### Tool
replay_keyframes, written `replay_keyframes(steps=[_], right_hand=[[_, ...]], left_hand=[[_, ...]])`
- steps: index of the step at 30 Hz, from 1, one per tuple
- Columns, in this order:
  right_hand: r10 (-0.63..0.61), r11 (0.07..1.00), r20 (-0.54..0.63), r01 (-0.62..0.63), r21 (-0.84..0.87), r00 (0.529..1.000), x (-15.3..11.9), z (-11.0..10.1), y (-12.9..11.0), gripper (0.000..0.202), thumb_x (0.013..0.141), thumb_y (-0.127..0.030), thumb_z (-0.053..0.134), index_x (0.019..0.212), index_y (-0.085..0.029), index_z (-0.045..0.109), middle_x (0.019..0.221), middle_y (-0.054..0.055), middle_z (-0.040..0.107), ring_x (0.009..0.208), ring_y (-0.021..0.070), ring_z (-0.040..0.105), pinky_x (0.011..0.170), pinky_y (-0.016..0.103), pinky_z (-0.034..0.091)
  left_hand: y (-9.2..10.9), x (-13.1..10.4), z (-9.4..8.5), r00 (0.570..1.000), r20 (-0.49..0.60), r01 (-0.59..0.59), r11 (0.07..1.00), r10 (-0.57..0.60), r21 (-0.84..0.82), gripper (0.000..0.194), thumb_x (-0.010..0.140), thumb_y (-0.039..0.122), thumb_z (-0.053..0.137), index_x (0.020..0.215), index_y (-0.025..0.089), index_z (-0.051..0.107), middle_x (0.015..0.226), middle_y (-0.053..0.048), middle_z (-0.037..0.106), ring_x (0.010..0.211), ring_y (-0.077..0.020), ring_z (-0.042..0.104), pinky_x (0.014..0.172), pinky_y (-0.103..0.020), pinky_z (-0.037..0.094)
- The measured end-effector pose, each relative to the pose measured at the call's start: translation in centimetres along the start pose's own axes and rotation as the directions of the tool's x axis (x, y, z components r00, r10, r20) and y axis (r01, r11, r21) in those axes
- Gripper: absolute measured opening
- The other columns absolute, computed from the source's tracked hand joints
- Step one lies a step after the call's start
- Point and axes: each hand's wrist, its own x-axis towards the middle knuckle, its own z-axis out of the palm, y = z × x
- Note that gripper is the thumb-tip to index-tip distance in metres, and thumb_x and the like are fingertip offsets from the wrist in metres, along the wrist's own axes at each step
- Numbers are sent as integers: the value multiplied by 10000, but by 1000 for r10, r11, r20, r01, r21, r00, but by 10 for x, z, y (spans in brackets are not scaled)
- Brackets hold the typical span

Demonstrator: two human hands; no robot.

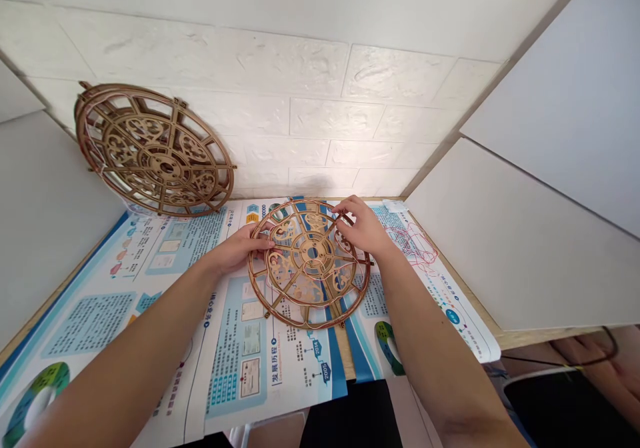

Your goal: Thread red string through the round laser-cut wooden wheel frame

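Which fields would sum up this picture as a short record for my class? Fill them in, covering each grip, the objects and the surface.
Left grip: holds the left rim of a round, bronze-coloured openwork frame, thumb on top
Right grip: fingers at its upper right rim; exact contact unclear
On frame: thin, pale strand, loosely looped
Behind, left: similar round, bronze-coloured openwork piece, leaning by the white brick-patterned wall
Surface: blue-and-white printed sheets
Far right: tangled, thin red strands
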Motion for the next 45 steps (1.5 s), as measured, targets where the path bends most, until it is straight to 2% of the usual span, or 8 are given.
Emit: replay_keyframes(steps=[3,9,13,17,28,33,45], right_hand=[[2,999,-44,-4,-36,999,0,3,2,271,781,-153,557,1015,-211,681,1062,85,638,1062,277,592,944,446,469],[42,999,3,-42,-25,999,1,5,3,303,791,-163,549,1064,-206,673,1102,88,684,1082,274,623,963,446,503],[164,986,54,-161,-47,985,0,5,0,369,827,-182,562,1179,-200,671,1214,93,699,1149,279,630,1007,450,501],[247,969,108,-244,-36,963,0,4,-3,411,839,-162,561,1237,-190,662,1207,89,722,1121,264,665,984,425,524],[174,985,67,-172,-23,983,0,3,-6,383,820,-162,558,1182,-191,681,1163,96,734,1080,275,679,933,422,543],[163,987,55,-162,-18,985,0,3,-7,374,829,-188,560,1184,-183,676,1161,101,730,1072,273,676,928,416,541],[123,992,53,-121,-48,991,1,4,-8,349,823,-194,543,1141,-180,687,1131,103,735,1040,283,673,896,416,540]], left_hand=[[0,0,-1,1000,1,-2,1000,2,0,544,668,261,905,1105,146,602,919,-64,693,826,-204,700,726,-302,575],[-2,1,-3,1000,-7,-1,1000,1,-12,530,661,260,911,1083,149,609,909,-55,696,768,-174,683,698,-279,564],[-2,1,-2,1000,-4,5,1000,-5,-8,474,665,261,905,1025,145,620,895,-55,702,765,-170,683,710,-275,562],[1,0,0,1000,-1,3,1000,-3,-5,453,673,244,884,1037,148,632,917,-59,712,774,-178,687,725,-288,562],[2,0,0,1000,0,-9,1000,9,-19,370,665,261,817,971,152,640,846,-48,698,719,-171,653,639,-268,512],[0,1,-1,1000,-11,-19,1000,18,-21,380,616,180,780,964,163,629,832,-28,684,707,-156,636,637,-257,503],[6,-3,9,999,-11,-30,998,31,55,376,597,183,756,948,170,623,839,-24,680,731,-161,647,655,-261,510]])
